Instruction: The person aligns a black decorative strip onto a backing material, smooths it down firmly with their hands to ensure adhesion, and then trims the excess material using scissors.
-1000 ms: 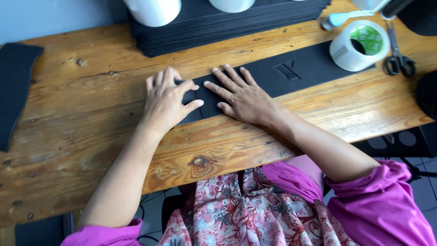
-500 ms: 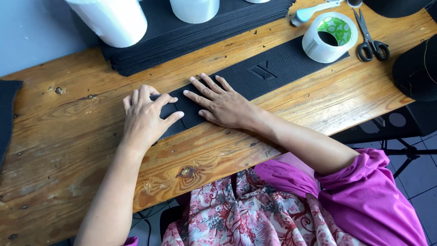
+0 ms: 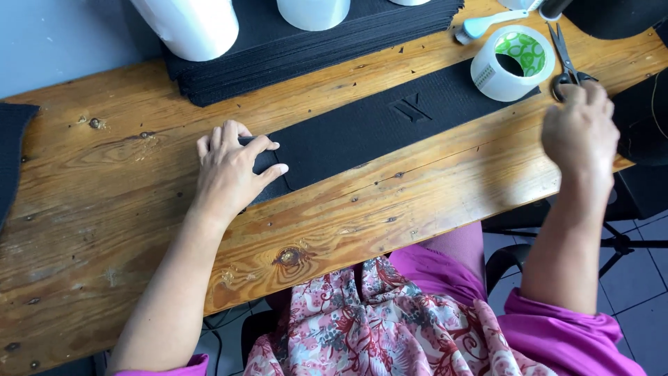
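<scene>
Right hand (image 3: pixel 581 132) left strip (image 3: pixel 390 129) (now at scissors (image 3: pixel 567 63)).

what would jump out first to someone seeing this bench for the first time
Probably the long black strip lying slantwise across the wooden bench, with the left hand pressed flat on its near end. Next, the right hand at the bench's right edge, by the scissors, beside a white tape roll. Behind them sits a stack of black sheets with white rolls on top.
</scene>
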